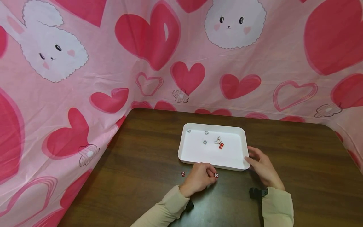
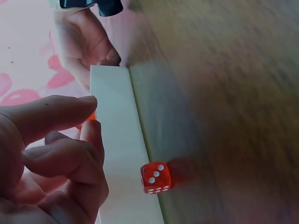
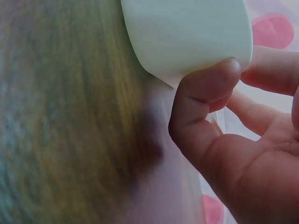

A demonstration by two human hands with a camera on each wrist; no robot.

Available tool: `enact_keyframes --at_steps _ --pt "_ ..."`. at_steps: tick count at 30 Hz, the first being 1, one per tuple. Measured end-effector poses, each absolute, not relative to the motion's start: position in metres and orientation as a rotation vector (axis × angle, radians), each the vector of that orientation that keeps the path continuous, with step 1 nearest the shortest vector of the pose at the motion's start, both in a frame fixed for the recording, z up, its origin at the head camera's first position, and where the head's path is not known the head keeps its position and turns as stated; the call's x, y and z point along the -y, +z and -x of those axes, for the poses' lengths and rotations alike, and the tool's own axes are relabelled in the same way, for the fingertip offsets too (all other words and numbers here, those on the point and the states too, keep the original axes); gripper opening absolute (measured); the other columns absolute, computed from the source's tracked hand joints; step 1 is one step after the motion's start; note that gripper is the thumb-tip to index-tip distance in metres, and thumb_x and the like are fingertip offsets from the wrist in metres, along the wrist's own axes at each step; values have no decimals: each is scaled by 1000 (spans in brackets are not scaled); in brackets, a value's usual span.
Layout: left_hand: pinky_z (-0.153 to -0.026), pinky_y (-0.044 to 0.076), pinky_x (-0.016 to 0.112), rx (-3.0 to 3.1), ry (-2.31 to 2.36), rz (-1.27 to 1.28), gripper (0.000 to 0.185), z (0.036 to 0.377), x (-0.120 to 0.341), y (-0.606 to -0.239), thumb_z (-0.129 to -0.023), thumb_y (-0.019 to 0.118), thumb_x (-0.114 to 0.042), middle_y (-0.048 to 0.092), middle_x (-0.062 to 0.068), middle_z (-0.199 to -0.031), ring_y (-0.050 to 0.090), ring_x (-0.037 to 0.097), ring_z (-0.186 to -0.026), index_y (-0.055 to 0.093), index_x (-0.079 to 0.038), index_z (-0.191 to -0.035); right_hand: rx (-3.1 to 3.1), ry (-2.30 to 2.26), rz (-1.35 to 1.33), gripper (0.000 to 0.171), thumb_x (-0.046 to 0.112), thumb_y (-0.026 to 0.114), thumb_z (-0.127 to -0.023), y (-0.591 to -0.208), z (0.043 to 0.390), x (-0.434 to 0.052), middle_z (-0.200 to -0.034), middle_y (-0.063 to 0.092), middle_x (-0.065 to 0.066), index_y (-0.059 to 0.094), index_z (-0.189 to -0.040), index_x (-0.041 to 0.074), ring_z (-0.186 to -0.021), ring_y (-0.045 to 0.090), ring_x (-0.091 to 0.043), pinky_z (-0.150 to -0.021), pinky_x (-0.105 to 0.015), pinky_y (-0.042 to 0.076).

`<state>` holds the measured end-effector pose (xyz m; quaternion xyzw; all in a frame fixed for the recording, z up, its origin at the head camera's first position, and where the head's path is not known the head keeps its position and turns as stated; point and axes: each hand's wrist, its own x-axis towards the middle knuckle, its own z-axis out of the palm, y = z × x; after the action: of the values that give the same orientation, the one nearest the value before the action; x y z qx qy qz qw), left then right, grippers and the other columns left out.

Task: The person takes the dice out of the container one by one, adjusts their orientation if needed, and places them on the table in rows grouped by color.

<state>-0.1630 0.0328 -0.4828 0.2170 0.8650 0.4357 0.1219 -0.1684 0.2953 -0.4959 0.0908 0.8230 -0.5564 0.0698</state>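
Note:
A white tray (image 1: 241,148) lies on the dark wooden table (image 1: 141,176) and holds several small dice, clear and red (image 1: 221,145). Just in front of the tray's near wall, my left hand (image 1: 209,176) pinches a red die (image 1: 216,175) at its fingertips. In the left wrist view only an orange sliver of that die (image 2: 90,116) shows between the fingers (image 2: 56,116), beside the tray wall (image 2: 117,140). A second red die (image 1: 183,173) (image 2: 155,177) lies loose on the table. My right hand (image 1: 252,159) (image 3: 243,70) grips the tray's near right corner (image 3: 187,32), thumb (image 3: 205,93) on the outer wall.
A pink cloth with hearts and bunnies (image 1: 85,78) hangs behind and to the left of the table. The table's rounded far-left corner (image 1: 133,110) shows. Bare wood (image 1: 306,164) stretches to the right of the tray.

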Motion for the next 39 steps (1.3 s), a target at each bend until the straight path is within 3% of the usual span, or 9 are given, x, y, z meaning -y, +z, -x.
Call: enact_keyframes --at_steps 12,32,39 --pt "-54 42 14 -2556 1211 -667 7 162 -36 -487 -78 75 -4 64 -4 -64 48 -5 -55 70 -5 -81 -2461 -1664 -277 61 23 54 -99 -496 168 -295 -137 41 -27 28 -150 3 -109 49 -32 -76 -25 51" --pt "-55 40 13 -2621 1092 -742 6 162 -40 -488 -78 74 -3 57 -6 -62 45 -2 -57 68 -6 -78 -2458 -1698 -269 59 18 54 -98 -496 169 -295 -135 42 -28 29 -149 1 -102 52 -27 -75 -24 52" --pt "-54 39 13 -2666 1038 -773 6 163 -43 -489 -79 74 -5 58 -7 -61 46 -2 -55 69 -7 -77 -2443 -1665 -284 62 23 54 -99 -495 168 -295 -139 39 -27 27 -150 3 -112 47 -32 -79 -26 51"
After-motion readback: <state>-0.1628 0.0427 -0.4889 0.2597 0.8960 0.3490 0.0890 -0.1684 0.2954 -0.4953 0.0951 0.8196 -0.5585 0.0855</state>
